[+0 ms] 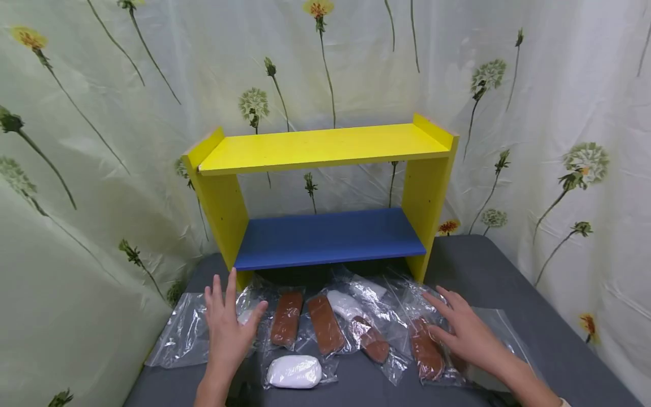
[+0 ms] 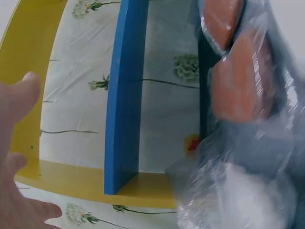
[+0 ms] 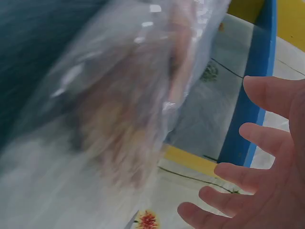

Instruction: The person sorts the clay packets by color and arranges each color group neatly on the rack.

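Observation:
Several clear plastic bags holding brown and white lumps lie in a row before a small yellow and blue shelf (image 1: 325, 237). My left hand (image 1: 226, 333) is raised at the row's left end with fingers spread, beside a bagged brown block (image 1: 287, 319). A bagged white oval lump (image 1: 294, 371) lies in front. Over the right end hovers my right hand (image 1: 468, 336), fingers apart, close to another bagged brown block (image 1: 426, 350); whether it touches the bag I cannot tell. Both wrist views show nothing in the hands. Bag contents look blurred in the right wrist view.
The shelf's yellow top board (image 1: 325, 148) and blue lower board (image 1: 328, 237) stand behind the bags. A dark grey cloth (image 1: 473, 265) covers the table. Flower-printed curtain (image 1: 549, 113) hangs behind and on both sides. A middle brown block (image 1: 325, 325) sits in its own bag.

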Demonstrator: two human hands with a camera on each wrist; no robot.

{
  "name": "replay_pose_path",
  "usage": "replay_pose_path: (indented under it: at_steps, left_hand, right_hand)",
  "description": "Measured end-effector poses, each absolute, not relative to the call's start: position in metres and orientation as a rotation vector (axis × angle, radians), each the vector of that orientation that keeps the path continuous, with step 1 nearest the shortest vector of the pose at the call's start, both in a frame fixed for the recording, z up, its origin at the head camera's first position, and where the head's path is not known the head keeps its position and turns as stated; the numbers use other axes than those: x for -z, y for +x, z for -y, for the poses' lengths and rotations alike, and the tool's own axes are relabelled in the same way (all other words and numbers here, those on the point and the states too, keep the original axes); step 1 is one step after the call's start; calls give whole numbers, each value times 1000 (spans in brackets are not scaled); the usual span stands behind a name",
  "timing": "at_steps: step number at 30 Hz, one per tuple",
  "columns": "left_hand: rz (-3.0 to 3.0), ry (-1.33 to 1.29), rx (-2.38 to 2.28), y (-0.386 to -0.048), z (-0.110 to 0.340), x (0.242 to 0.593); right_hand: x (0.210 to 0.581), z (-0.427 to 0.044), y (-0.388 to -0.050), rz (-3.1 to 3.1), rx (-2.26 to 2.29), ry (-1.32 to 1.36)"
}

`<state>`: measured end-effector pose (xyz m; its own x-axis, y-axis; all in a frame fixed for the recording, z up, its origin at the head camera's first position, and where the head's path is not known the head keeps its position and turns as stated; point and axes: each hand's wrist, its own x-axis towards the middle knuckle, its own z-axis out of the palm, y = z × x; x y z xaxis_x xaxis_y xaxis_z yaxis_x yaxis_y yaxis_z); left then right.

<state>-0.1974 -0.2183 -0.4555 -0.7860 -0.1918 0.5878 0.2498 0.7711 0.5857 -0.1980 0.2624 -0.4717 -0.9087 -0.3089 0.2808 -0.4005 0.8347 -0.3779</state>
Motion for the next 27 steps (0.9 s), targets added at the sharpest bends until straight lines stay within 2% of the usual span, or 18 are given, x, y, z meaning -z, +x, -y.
replay_pose_path:
  at_steps: [14,27]
  left_hand:
    - [2215,43,1098,-223,256,435]
    - [2143,151,1354,-253,266,421]
  right_hand:
    - [487,-279,-177,2841,-594,485]
    - [501,-301,-169,2857,-603,199]
